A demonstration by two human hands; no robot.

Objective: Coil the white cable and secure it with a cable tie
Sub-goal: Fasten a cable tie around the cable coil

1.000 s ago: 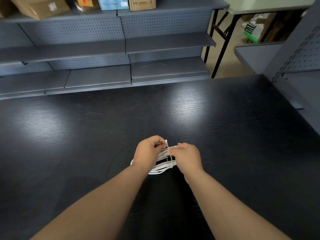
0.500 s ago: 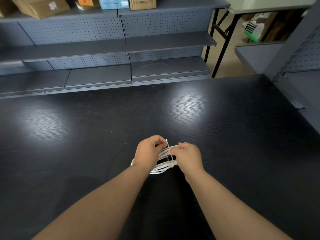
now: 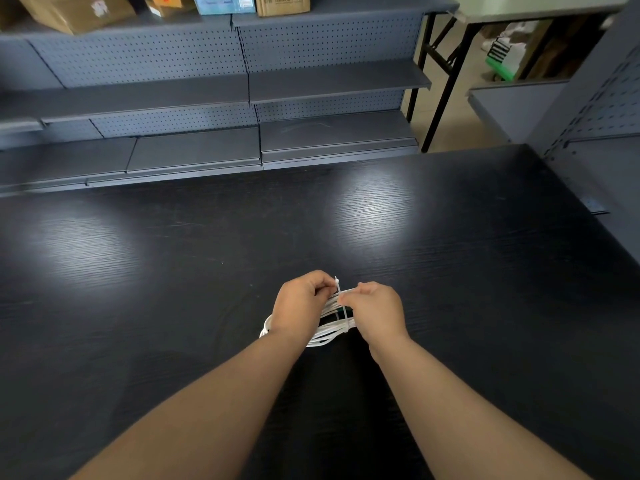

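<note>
White cable (image 3: 323,337) lies in a loose coil of several strands on the dark table (image 3: 173,271), close to you and near the middle of its width, mostly hidden beneath your two hands. One loop of it shows at the left, by your left wrist, and the rest of the strands fan out in the gap between your hands.

A white cable tie (image 3: 343,308) crosses those strands in that gap, wrapped over the bundle, with its thin tail standing up and away from you.

Your left hand (image 3: 299,306) sits over the left part of the coil with the fingers curled in, the fingertips closed on the tie at its raised tail; you cannot tell from here whether that hand also clamps any strands underneath. Your right hand (image 3: 375,311) is beside it, nearly touching, thumb and forefinger pinched on the tie just where it meets the bundle, the other fingers folded under.

Beyond the far edge of the table stands grey pegboard shelving (image 3: 329,81), with cardboard boxes (image 3: 76,8) on its top shelf. To the right of it you see the black legs of a folding table (image 3: 446,81).
</note>
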